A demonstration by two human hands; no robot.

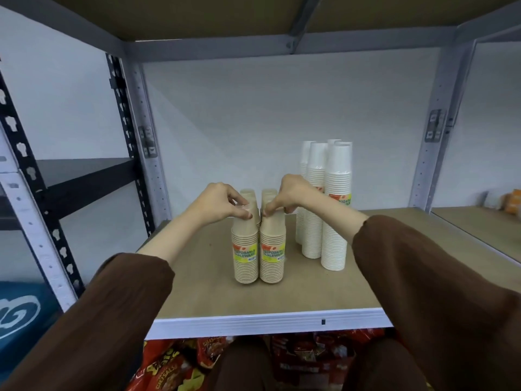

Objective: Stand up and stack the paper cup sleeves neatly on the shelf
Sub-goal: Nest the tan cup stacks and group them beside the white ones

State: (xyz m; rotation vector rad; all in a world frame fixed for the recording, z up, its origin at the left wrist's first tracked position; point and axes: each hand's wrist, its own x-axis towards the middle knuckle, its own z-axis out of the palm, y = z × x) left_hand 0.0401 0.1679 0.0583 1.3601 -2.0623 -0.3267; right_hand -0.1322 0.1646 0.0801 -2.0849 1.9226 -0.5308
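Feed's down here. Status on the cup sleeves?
Left hand and right hand each pinch a tan sleeve top. White sleeves upright, right. Shelf unobstructed.

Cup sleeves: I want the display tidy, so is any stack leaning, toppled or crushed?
Nothing stands out. The tan sleeves and white sleeves stand upright on the shelf; left hand and right hand grip the tan tops.

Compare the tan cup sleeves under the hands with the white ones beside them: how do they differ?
The tan cup sleeves are shorter; the white cup sleeves stand clearly taller. The tan ones are beige, the white ones plain white. The left hand and right hand pinch the tops of the tan sleeves, while the white ones stand untouched, further right and back on the shelf. Both groups stand upright, clustered, with similar yellow labels.
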